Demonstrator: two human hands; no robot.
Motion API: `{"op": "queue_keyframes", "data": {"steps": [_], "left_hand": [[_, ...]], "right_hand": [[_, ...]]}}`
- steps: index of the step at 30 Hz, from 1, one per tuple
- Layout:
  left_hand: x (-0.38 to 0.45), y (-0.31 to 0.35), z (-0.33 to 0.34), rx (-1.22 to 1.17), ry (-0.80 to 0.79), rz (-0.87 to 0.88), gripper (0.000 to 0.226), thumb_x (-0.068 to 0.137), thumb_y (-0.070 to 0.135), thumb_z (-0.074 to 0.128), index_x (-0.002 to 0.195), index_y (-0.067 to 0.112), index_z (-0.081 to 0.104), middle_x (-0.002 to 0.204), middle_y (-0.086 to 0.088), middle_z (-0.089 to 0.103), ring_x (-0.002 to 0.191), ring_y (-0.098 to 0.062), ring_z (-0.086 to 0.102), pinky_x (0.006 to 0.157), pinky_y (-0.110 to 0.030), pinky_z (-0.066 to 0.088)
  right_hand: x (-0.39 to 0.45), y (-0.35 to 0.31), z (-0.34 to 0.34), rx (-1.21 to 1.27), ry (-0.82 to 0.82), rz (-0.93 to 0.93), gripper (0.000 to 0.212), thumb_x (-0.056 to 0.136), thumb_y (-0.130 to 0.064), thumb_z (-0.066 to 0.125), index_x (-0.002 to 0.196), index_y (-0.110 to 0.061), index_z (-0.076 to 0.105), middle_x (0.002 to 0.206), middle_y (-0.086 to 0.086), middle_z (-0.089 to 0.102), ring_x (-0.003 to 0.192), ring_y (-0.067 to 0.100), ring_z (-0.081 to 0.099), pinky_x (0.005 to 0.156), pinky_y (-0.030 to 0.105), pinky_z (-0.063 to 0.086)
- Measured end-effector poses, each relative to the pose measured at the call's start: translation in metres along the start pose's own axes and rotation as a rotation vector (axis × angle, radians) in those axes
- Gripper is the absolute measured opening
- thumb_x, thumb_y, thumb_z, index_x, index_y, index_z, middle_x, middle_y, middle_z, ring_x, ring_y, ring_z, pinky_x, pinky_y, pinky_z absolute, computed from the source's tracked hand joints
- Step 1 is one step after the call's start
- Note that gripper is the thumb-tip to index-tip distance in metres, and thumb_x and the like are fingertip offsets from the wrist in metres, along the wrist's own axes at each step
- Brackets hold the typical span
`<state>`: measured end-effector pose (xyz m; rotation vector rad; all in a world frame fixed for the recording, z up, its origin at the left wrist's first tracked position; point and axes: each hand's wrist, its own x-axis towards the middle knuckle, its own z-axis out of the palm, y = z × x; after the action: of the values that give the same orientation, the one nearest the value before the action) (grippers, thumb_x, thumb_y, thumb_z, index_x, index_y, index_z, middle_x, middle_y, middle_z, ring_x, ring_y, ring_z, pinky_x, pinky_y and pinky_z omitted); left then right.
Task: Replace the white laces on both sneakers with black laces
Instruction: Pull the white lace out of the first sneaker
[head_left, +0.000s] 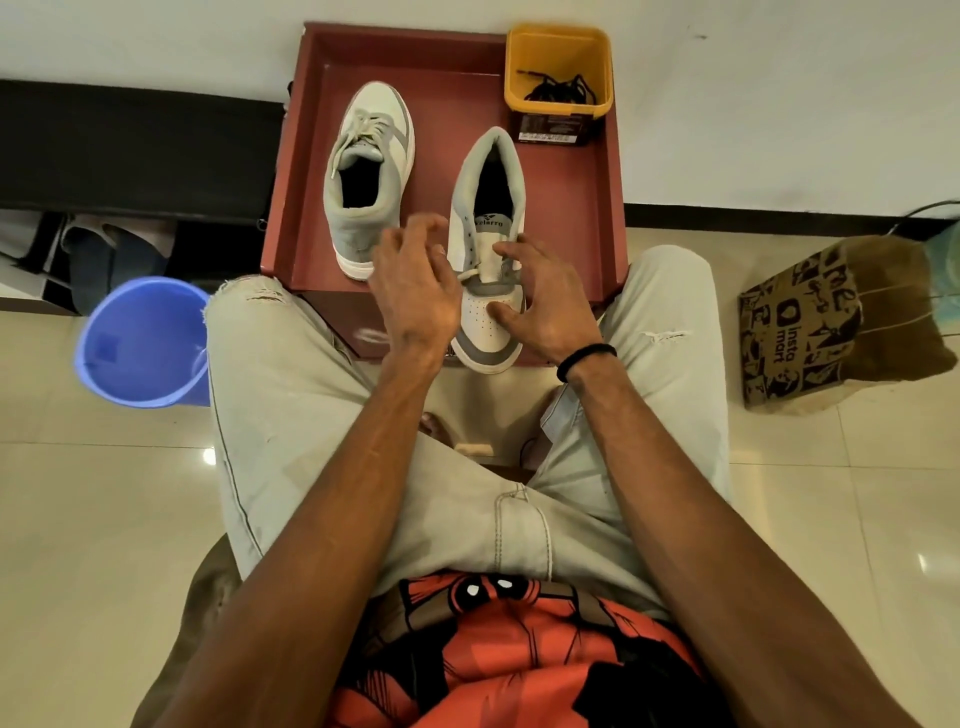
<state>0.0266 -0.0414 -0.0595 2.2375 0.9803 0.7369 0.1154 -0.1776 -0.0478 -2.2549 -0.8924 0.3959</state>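
I sit over a shiny tiled floor, and the dark red worktop between my knees carries both sneakers. The near sneaker looks light and firm; its last white lace is thin and soft, so I judge it best pinched near the eyelets. My right hand rests on the toe with curled fingers, steadying it. My left hand is half-curled beside the lace; if it holds it, I cannot tell. The black laces wait in the yellow tub.
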Motion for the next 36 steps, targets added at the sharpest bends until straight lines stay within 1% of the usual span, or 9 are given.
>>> {"op": "queue_keyframes", "data": {"steps": [2,4,9,12,17,22,27,31,36], "left_hand": [[-0.004,-0.005,0.003,-0.062,-0.170,-0.056,0.022,0.094,0.014,0.059,0.113,0.021,0.068,0.101,-0.002,0.067,0.089,-0.019,0.066,0.081,-0.045,0.059],[-0.007,-0.004,0.003,-0.061,-0.248,-0.153,0.019,0.094,0.017,0.061,0.109,0.022,0.071,0.098,0.001,0.072,0.084,-0.018,0.069,0.080,-0.045,0.061],[-0.007,-0.001,-0.002,0.057,-0.271,-0.162,0.018,0.094,0.036,0.069,0.110,0.028,0.073,0.102,0.006,0.074,0.086,-0.015,0.070,0.077,-0.037,0.058],[-0.008,-0.001,-0.004,0.116,-0.273,-0.107,0.026,0.091,0.043,0.072,0.109,0.025,0.073,0.105,0.004,0.070,0.089,-0.016,0.069,0.076,-0.039,0.058],[-0.009,0.002,-0.006,0.174,-0.279,-0.048,0.023,0.094,0.035,0.072,0.108,0.017,0.072,0.112,-0.002,0.063,0.095,-0.021,0.066,0.074,-0.036,0.051],[-0.010,0.001,-0.006,0.022,-0.233,-0.039,0.014,0.097,0.024,0.066,0.108,0.017,0.065,0.106,0.000,0.062,0.094,-0.020,0.064,0.080,-0.042,0.058],[-0.006,-0.004,-0.003,-0.108,-0.293,0.077,0.042,0.097,0.000,0.053,0.131,0.025,0.056,0.106,-0.003,0.064,0.095,-0.017,0.063,0.083,-0.040,0.059],[-0.008,-0.008,0.004,-0.073,-0.343,0.167,0.043,0.099,0.007,0.054,0.139,0.023,0.059,0.117,-0.007,0.057,0.104,-0.020,0.059,0.088,-0.040,0.058],[-0.008,-0.009,0.006,-0.052,-0.326,0.157,0.032,0.101,0.020,0.061,0.132,0.022,0.064,0.115,-0.002,0.060,0.100,-0.019,0.063,0.085,-0.040,0.060]], "right_hand": [[0.002,-0.002,0.004,-0.045,0.029,-0.021,0.049,0.084,-0.022,0.079,0.131,-0.019,0.067,0.156,0.010,0.040,0.137,0.028,0.044,0.115,0.038,0.035],[0.006,-0.005,0.009,-0.082,0.056,-0.009,0.036,0.090,-0.024,0.074,0.125,-0.018,0.071,0.158,0.010,0.034,0.135,0.031,0.042,0.110,0.038,0.038],[0.013,-0.008,0.022,-0.064,0.102,0.014,0.029,0.095,-0.022,0.063,0.122,-0.019,0.073,0.158,0.014,0.030,0.131,0.035,0.042,0.108,0.042,0.043],[0.013,-0.006,0.024,-0.036,0.102,0.034,0.030,0.094,-0.025,0.067,0.123,-0.018,0.071,0.156,0.013,0.032,0.135,0.033,0.041,0.112,0.039,0.038],[0.008,-0.011,0.024,-0.101,0.245,-0.062,0.020,0.088,-0.020,0.078,0.107,-0.018,0.070,0.125,0.007,0.047,0.113,0.021,0.049,0.091,0.033,0.053],[0.007,-0.016,0.027,-0.141,0.232,-0.164,0.012,0.092,-0.014,0.072,0.103,-0.013,0.076,0.109,0.008,0.053,0.098,0.023,0.053,0.076,0.038,0.054],[0.011,-0.014,0.029,-0.120,0.190,-0.137,0.009,0.092,-0.007,0.066,0.101,-0.009,0.069,0.111,0.006,0.052,0.099,0.024,0.051,0.084,0.040,0.052],[0.011,-0.011,0.025,0.104,0.214,-0.077,0.008,0.100,-0.007,0.055,0.101,-0.013,0.060,0.104,0.000,0.059,0.097,0.019,0.055,0.086,0.039,0.052],[0.011,-0.007,0.021,0.160,0.215,-0.065,0.009,0.098,-0.009,0.061,0.102,-0.017,0.063,0.100,-0.003,0.066,0.095,0.017,0.062,0.086,0.040,0.056]]}}
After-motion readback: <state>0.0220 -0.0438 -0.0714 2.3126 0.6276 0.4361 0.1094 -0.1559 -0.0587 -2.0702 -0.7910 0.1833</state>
